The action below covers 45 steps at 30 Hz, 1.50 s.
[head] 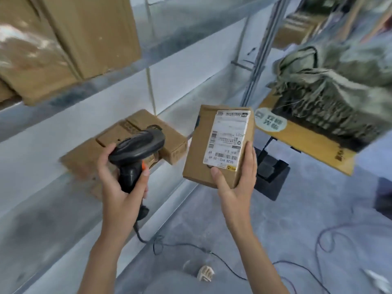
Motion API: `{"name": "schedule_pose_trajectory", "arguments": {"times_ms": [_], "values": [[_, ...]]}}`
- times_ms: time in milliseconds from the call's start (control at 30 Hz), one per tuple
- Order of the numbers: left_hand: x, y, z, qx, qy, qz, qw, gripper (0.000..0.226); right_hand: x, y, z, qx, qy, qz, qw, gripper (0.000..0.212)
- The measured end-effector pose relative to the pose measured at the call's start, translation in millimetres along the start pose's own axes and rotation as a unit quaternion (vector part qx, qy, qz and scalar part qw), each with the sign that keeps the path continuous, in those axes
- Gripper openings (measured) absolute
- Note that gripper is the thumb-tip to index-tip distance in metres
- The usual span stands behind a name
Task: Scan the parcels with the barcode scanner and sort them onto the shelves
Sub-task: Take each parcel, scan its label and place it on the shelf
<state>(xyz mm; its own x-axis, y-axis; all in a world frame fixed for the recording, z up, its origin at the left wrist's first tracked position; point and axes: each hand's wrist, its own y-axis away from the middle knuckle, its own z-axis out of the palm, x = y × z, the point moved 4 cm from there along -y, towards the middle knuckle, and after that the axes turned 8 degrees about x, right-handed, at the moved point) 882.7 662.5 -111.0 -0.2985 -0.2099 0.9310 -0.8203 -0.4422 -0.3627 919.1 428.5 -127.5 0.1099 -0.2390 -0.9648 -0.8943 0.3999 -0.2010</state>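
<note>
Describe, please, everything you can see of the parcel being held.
The parcel is a small brown cardboard box, closed, held tilted in the air in front of the shelf. A white shipping label with barcodes and printed text covers much of its upward face, reading upside down from this view. The right hand grips its near corner, thumb on the label side and fingers along the right edge. The scanner in the left hand sits beside it, not touching.
</note>
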Motion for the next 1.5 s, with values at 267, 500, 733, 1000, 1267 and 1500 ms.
{"name": "schedule_pose_trajectory", "arguments": {"times_ms": [267, 500, 733, 1000, 1267, 1500], "values": [[-16.4, -26.5, 131.5, -0.098, 0.03, -0.007, 0.995, 0.069, 48.0, -65.6, -86.2, 0.112, 0.017, 0.071, 0.991, 0.092], [-25.7, -62.5, 240.0, -0.194, 0.046, -0.027, 0.98, 0.067, 74.4, -127.8, -114.1, 0.165, 0.023, 0.094, 0.982, 0.093], [-43.3, -125.4, 361.3, -0.243, 0.061, -0.011, 0.968, 0.065, 96.3, -233.2, -117.2, 0.212, 0.012, 0.104, 0.972, 0.091], [-70.5, -206.6, 476.0, -0.272, 0.07, -0.003, 0.96, 0.069, 112.8, -358.5, -106.7, 0.232, 0.053, 0.105, 0.966, 0.092], [-71.5, -245.4, 580.5, -0.31, 0.1, -0.016, 0.946, 0.073, 100.7, -426.3, -141.0, 0.285, 0.037, 0.103, 0.952, 0.09], [-48.1, -277.5, 649.1, -0.321, 0.115, 0.005, 0.94, 0.073, 83.7, -533.5, -196.5, 0.292, 0.05, 0.076, 0.952, 0.089]]}}
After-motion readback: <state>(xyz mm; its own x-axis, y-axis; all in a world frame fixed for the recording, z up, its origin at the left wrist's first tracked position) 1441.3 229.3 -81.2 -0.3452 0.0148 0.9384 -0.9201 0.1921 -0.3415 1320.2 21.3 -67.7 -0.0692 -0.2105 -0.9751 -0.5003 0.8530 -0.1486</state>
